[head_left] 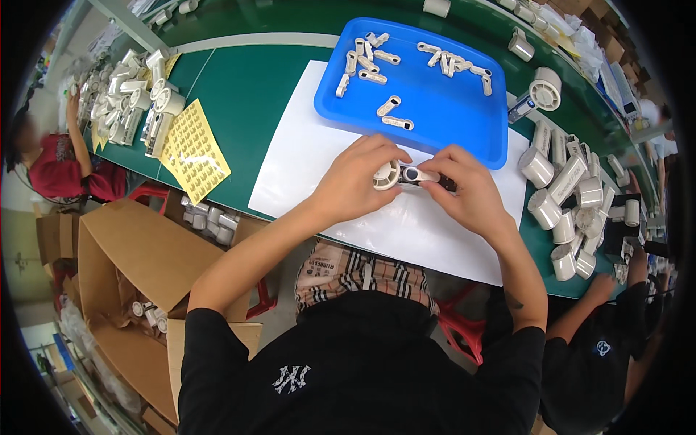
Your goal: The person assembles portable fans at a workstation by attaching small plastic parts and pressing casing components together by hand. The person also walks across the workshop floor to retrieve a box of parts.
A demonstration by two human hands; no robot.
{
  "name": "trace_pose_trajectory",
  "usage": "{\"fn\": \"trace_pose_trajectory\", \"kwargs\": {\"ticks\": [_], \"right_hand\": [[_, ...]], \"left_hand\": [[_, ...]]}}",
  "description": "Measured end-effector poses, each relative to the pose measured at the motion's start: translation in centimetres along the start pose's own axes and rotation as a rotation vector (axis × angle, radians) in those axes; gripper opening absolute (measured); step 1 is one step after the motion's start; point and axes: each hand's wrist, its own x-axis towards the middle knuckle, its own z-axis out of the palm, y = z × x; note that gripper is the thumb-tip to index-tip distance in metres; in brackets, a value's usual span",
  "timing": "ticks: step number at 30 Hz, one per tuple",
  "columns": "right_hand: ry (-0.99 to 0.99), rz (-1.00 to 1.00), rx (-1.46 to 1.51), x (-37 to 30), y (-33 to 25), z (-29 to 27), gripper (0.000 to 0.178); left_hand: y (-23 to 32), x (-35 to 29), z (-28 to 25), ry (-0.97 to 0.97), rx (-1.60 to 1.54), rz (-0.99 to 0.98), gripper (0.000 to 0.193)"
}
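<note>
Over the white sheet (290,156), my left hand (354,177) grips a white device with a round, vented head (386,176), like a handheld fan. Its handle points right, toward my right hand (467,187). Between my right thumb and fingers is a small white elongated part (415,174) with a dark oval at one end, lying against the handle. Whether it is fixed there I cannot tell. My fingers hide much of the handle. Just beyond my hands, a blue tray (442,98) holds several similar small white parts (397,123).
White round-headed devices are piled at right (565,181) and far left (127,101). One device (544,90) stands beside the tray. A yellow sticker sheet (196,152) overhangs the table's left edge. An open cardboard box (145,246) stands lower left. Co-workers sit at both sides.
</note>
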Motion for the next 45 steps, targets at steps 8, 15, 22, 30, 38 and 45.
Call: {"fn": "trace_pose_trajectory", "kwargs": {"ticks": [8,15,22,30,38,45], "right_hand": [[-0.13,-0.187,0.138,1.1,0.5,-0.5,0.024],[-0.122,-0.282,0.059,1.5,0.7,0.4,0.027],[-0.126,-0.265,0.16,1.3,1.7,2.0,0.023],[-0.012,-0.321,0.177,1.3,3.1,3.4,0.023],[0.025,-0.277,0.261,1.4,3.0,3.8,0.024],[0.153,-0.236,0.155,0.6,2.0,3.5,0.025]], "left_hand": [[-1.7,1.6,-0.7,-0.129,-0.107,0.097,0.063],[-2.3,2.7,-1.7,-0.323,-0.158,-0.005,0.068],[-2.4,2.8,-1.6,-0.367,-0.159,-0.075,0.071],[-2.0,2.8,-1.4,-0.346,-0.109,-0.072,0.07],[-1.8,2.7,-1.6,-0.317,-0.071,-0.08,0.071],[-2.3,2.0,-1.0,-0.25,-0.136,-0.023,0.062]]}}
